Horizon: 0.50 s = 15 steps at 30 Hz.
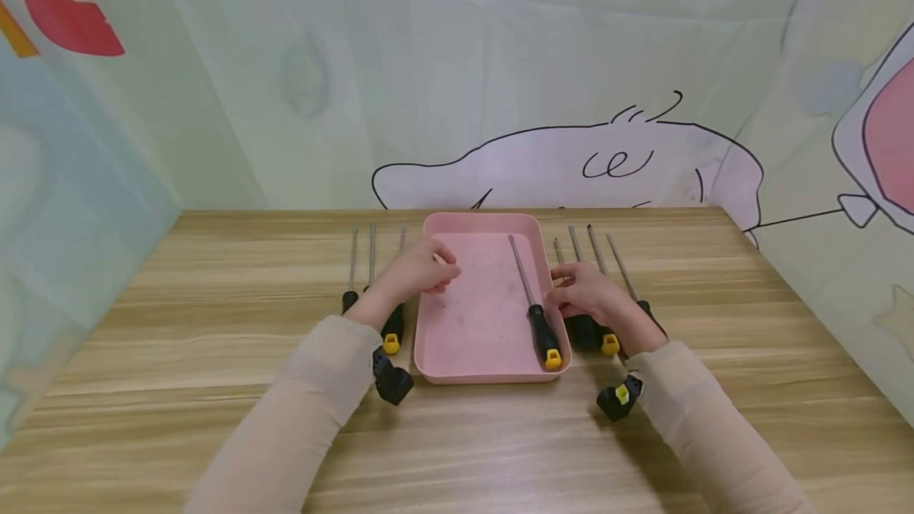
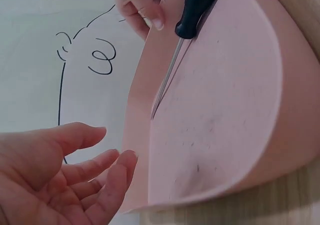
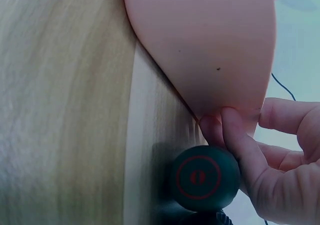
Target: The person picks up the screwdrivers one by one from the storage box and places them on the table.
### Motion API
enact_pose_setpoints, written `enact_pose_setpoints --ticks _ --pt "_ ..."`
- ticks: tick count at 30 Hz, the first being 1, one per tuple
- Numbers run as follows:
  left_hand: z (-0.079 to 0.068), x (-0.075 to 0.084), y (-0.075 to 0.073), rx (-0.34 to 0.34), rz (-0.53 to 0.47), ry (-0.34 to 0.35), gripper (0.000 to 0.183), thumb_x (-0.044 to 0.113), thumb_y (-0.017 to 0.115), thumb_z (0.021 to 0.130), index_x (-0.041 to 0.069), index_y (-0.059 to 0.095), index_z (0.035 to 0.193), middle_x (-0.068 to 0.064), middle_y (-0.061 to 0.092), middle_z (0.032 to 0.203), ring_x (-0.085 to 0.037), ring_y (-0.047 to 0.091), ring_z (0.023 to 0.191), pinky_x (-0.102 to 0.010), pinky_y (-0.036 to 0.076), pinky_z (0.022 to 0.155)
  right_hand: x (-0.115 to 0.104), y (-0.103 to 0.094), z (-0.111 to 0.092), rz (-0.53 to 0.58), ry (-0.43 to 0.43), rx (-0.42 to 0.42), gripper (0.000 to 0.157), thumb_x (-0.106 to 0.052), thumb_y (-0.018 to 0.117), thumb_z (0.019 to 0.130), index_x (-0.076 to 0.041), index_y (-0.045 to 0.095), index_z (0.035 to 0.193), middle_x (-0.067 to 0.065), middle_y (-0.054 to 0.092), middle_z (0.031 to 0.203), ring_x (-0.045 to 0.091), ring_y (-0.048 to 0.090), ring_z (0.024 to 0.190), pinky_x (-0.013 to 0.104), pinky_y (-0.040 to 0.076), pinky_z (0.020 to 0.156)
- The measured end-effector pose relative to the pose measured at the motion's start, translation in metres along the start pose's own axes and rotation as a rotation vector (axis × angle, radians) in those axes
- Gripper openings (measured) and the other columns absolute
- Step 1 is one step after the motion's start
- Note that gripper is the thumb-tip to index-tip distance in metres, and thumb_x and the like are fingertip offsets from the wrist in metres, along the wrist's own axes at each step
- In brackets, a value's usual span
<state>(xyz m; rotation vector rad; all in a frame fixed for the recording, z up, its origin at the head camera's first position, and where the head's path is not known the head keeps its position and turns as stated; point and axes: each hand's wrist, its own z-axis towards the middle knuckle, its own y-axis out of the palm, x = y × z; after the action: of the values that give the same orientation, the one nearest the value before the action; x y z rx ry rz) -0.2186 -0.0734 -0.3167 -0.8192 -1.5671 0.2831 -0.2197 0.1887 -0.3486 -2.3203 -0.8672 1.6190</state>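
A pink tray (image 1: 474, 324) lies on the table, with a black-handled screwdriver (image 1: 543, 331) along its right side. My right hand (image 1: 589, 292) pinches the tray's right rim; in the right wrist view its fingers press the outer wall. Right beside those fingers is the round end of a dark green screwdriver handle (image 3: 202, 177). Over the tray's left edge hovers my left hand (image 1: 421, 266), its fingers loosely bent and apart, with nothing held. The left wrist view shows this left hand (image 2: 75, 177) near the tray's wall.
Three screwdrivers lie left of the tray, one with a yellow-ended handle (image 1: 392, 331), partly behind the left forearm. Several more, including one with a thin shaft (image 1: 621, 264), lie to the right, partly under the right hand. A printed cloth (image 1: 321, 101) hangs behind the table.
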Motion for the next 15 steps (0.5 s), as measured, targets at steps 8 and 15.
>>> enact_pose_setpoints --ticks 8,15 --pt "0.005 0.007 0.018 0.005 -0.022 0.018 0.023 0.014 0.06 0.089 -0.003 0.06 0.105 -0.01 0.06 0.079 -0.016 0.055 0.063 -0.026 0.051 0.06 0.0 0.0 0.001 0.004 -0.003 -0.005 0.053 -0.004 0.06 0.087 0.007 0.038 0.135 0.027 0.053 0.118 0.026 0.061 0.089 0.038 0.051 0.082" --pt "0.006 0.014 0.031 -0.026 -0.001 -0.005 0.023 0.017 0.061 0.089 0.0 0.06 0.106 -0.007 0.058 0.075 -0.016 0.053 0.061 -0.025 0.049 0.059 0.0 0.0 0.001 0.001 -0.01 -0.009 0.054 -0.004 0.06 0.087 0.007 0.038 0.135 0.027 0.053 0.118 0.027 0.061 0.09 0.038 0.051 0.082"
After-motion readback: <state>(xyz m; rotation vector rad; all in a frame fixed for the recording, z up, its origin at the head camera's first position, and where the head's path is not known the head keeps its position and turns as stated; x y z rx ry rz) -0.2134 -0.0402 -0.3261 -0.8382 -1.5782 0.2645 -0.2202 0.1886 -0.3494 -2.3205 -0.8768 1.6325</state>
